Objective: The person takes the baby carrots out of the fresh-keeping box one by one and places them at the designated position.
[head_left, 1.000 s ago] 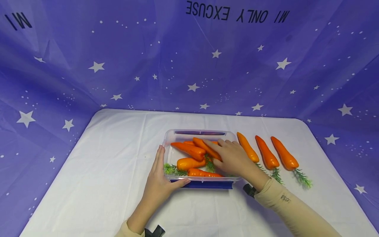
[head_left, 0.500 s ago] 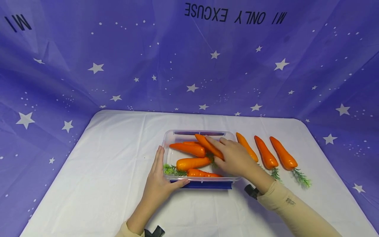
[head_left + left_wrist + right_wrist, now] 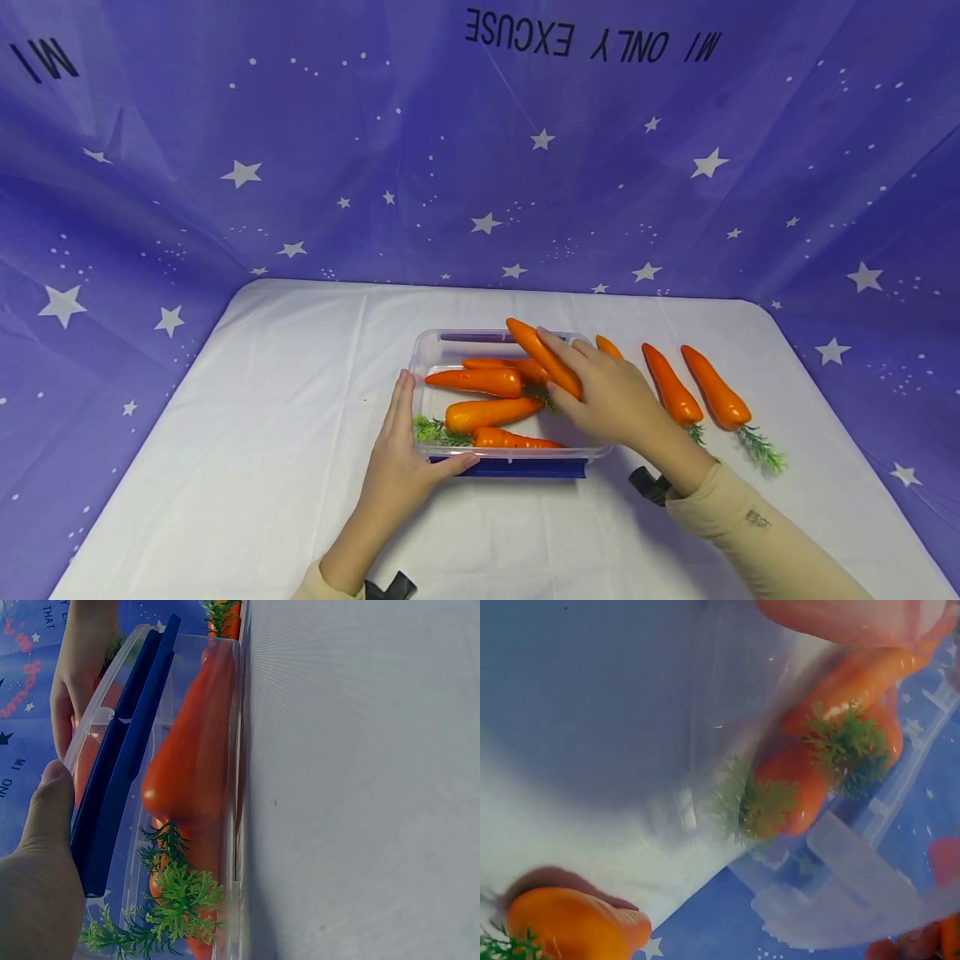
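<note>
Left hand (image 3: 401, 467): we touch the box (image 3: 540, 454), fingers (image 3: 402, 408) straight.
Right hand (image 3: 611, 396): we pinch a carrot (image 3: 542, 354) above the box.

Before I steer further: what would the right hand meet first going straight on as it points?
Probably the clear plastic box, at its far rim, though the height of the right hand above it is unclear.
</note>
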A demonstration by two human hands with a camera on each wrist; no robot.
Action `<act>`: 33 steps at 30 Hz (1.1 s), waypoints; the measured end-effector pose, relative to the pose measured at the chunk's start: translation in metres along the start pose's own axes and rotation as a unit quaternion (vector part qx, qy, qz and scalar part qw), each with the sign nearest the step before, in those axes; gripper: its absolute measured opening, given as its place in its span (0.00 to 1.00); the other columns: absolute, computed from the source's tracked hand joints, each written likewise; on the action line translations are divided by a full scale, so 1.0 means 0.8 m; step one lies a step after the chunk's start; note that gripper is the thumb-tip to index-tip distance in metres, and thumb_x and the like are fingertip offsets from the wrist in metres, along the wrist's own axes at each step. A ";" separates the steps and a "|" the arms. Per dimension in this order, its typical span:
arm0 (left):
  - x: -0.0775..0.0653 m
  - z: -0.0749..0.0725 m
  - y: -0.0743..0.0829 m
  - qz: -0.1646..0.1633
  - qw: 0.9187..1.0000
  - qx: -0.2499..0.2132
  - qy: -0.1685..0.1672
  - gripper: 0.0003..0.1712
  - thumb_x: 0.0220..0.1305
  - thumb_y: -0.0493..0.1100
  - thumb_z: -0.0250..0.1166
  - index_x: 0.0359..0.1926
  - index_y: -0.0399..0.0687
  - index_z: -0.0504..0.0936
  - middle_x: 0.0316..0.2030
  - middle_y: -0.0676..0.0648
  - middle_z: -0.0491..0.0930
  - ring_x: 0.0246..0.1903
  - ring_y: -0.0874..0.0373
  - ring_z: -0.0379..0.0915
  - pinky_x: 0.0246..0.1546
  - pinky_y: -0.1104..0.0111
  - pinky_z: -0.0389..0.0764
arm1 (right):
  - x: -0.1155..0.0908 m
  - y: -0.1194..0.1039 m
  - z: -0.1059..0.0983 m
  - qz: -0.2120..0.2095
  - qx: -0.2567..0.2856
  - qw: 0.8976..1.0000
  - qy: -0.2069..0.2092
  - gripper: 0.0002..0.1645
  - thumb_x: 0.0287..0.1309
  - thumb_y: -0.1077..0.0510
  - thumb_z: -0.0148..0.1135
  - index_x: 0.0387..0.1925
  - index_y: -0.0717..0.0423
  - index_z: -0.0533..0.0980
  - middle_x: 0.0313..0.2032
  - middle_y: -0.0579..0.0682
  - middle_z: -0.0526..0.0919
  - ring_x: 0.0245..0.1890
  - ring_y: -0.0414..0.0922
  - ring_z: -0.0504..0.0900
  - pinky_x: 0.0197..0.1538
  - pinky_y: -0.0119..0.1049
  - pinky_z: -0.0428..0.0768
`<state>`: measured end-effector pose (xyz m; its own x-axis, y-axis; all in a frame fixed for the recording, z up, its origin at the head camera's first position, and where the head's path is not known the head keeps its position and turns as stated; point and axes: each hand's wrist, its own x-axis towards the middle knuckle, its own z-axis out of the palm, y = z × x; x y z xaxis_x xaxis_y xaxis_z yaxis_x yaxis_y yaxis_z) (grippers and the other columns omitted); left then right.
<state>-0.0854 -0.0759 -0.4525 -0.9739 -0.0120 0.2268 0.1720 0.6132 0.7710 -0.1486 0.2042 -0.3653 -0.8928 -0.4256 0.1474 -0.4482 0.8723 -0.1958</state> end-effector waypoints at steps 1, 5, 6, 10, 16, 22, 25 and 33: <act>0.000 0.000 0.000 0.000 1.000 -0.001 0.000 0.79 0.34 0.75 0.76 0.79 0.48 0.45 0.79 0.45 0.47 0.76 0.47 0.51 0.71 0.46 0.63 | -0.001 0.000 -0.002 0.007 0.004 1.000 -0.001 0.43 0.63 0.42 0.60 0.76 0.31 0.55 0.48 0.48 0.82 0.31 0.45 0.77 0.29 0.38 0.76; 0.001 0.001 0.000 0.000 1.000 -0.003 -0.002 0.79 0.34 0.75 0.76 0.79 0.48 0.45 0.79 0.45 0.47 0.76 0.47 0.51 0.71 0.45 0.63 | -0.007 0.005 -0.010 0.038 0.032 0.999 0.000 0.44 0.61 0.42 0.61 0.76 0.27 0.54 0.55 0.52 0.81 0.30 0.46 0.79 0.26 0.34 0.71; 0.001 0.001 0.000 0.000 1.000 -0.003 -0.002 0.79 0.34 0.75 0.76 0.79 0.48 0.45 0.79 0.44 0.47 0.76 0.47 0.51 0.71 0.45 0.62 | -0.008 0.007 -0.011 0.042 0.039 0.998 0.002 0.45 0.61 0.42 0.62 0.76 0.27 0.54 0.49 0.51 0.82 0.27 0.44 0.77 0.25 0.34 0.71; 0.001 0.001 0.000 0.003 1.000 -0.003 -0.001 0.79 0.35 0.75 0.76 0.79 0.48 0.45 0.79 0.46 0.46 0.76 0.47 0.51 0.71 0.46 0.62 | -0.014 0.015 -0.014 0.049 0.071 0.996 0.025 0.45 0.61 0.45 0.64 0.75 0.28 0.56 0.37 0.48 0.79 0.20 0.41 0.70 0.22 0.33 0.70; 0.002 0.002 0.000 0.001 1.000 0.001 -0.002 0.79 0.35 0.76 0.76 0.79 0.48 0.45 0.79 0.45 0.47 0.76 0.46 0.51 0.71 0.45 0.63 | -0.025 0.028 -0.026 0.070 0.089 0.992 0.050 0.43 0.63 0.44 0.62 0.75 0.26 0.55 0.47 0.50 0.83 0.26 0.43 0.73 0.26 0.34 0.72; 0.001 0.001 0.000 -0.001 1.000 0.002 -0.004 0.79 0.34 0.76 0.76 0.79 0.49 0.44 0.79 0.45 0.47 0.76 0.46 0.51 0.71 0.45 0.62 | -0.039 0.047 -0.042 0.088 0.088 0.989 0.077 0.42 0.64 0.43 0.61 0.76 0.30 0.56 0.43 0.54 0.83 0.26 0.44 0.73 0.27 0.35 0.72; 0.001 0.001 0.000 -0.001 1.000 0.002 -0.003 0.79 0.34 0.75 0.76 0.79 0.49 0.45 0.79 0.45 0.47 0.76 0.47 0.51 0.71 0.45 0.62 | -0.047 0.059 -0.049 0.113 0.087 0.987 0.079 0.42 0.64 0.42 0.60 0.76 0.29 0.55 0.45 0.56 0.83 0.27 0.46 0.74 0.26 0.36 0.72; 0.001 0.000 0.002 -0.001 1.000 0.000 0.000 0.79 0.34 0.74 0.77 0.79 0.48 0.45 0.79 0.45 0.47 0.76 0.47 0.51 0.71 0.46 0.63 | -0.066 0.097 -0.059 0.154 0.056 0.984 0.065 0.42 0.66 0.39 0.57 0.77 0.32 0.54 0.46 0.62 0.82 0.30 0.51 0.77 0.25 0.36 0.70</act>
<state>-0.0856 -0.0753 -0.4512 -0.9743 -0.0143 0.2249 0.1691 0.6136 0.7713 -0.1340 0.3057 -0.3422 -0.9770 -0.1034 0.1864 -0.1651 0.9201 -0.3553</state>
